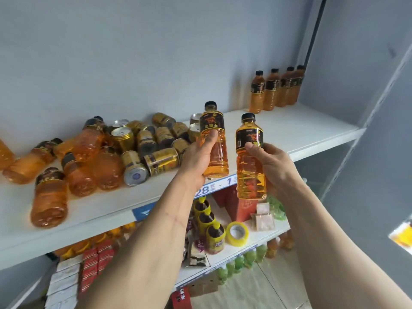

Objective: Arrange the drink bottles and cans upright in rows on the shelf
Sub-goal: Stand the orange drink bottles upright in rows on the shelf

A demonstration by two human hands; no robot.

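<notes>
My left hand (199,156) grips an upright orange drink bottle (217,150) with a black cap and black label. My right hand (273,163) grips a second, matching bottle (249,170), also upright, just in front of the white shelf (301,130). Both bottles are held in the air at the shelf's front edge. Several upright bottles (276,90) stand in a row at the shelf's back right corner. On the left lies a jumble of toppled orange bottles (78,166) and gold cans (153,143).
The right half of the shelf between the pile and the standing row is bare. A grey wall backs it and a grey side panel (356,85) closes the right. Lower shelves hold yellow-capped bottles (209,219), a tape roll (237,233), red packs and green bottles.
</notes>
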